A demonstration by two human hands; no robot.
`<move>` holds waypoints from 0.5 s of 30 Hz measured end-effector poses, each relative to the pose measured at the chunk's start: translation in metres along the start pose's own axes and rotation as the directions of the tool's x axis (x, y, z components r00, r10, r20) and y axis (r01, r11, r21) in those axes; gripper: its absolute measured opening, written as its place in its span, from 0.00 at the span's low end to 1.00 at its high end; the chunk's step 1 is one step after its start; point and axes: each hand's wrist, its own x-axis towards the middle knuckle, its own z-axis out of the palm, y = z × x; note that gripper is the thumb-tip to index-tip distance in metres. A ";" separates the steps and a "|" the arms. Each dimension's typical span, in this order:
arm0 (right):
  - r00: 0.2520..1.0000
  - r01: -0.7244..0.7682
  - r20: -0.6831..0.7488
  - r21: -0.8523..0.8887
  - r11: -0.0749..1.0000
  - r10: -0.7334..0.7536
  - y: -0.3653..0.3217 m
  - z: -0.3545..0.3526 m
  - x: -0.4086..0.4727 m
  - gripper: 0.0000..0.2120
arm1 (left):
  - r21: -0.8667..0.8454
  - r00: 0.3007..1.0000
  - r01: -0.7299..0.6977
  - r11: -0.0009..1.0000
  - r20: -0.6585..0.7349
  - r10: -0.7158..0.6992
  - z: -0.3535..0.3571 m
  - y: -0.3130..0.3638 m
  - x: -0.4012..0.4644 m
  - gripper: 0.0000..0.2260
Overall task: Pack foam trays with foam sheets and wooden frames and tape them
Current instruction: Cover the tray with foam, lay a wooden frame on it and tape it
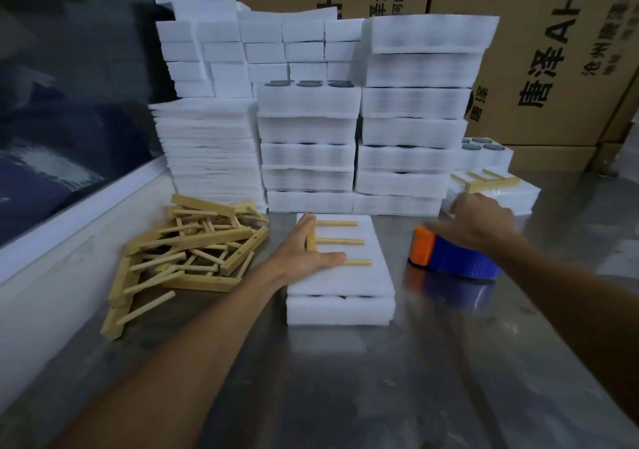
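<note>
— Where's the pale wooden comb-shaped frame (332, 243)?

— Flat on the white foam sheet (349, 275) topping the white foam tray (340, 310), mid-surface of the steel table (380, 379). The left hand (304, 256) presses it, fingers straight.

— And the right hand (480, 222)?

— Over the blue-and-orange tape dispenser (449, 255), blurred; I cannot tell its grip.
</note>
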 end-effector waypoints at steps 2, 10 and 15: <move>0.978 -0.077 0.180 -0.143 0.987 0.102 0.018 -0.003 0.004 0.36 | -0.005 1.000 -0.002 1.000 0.006 0.002 0.000 0.000 0.000 0.49; 0.978 0.009 0.207 -0.160 0.987 0.025 0.037 0.028 0.000 0.22 | -0.032 1.000 0.003 0.999 0.009 -0.003 -0.001 0.000 0.000 0.50; 0.994 0.028 0.093 0.215 0.976 -0.049 0.012 0.004 0.006 0.23 | -0.052 1.000 0.019 0.998 0.005 -0.018 -0.001 0.001 -0.001 0.50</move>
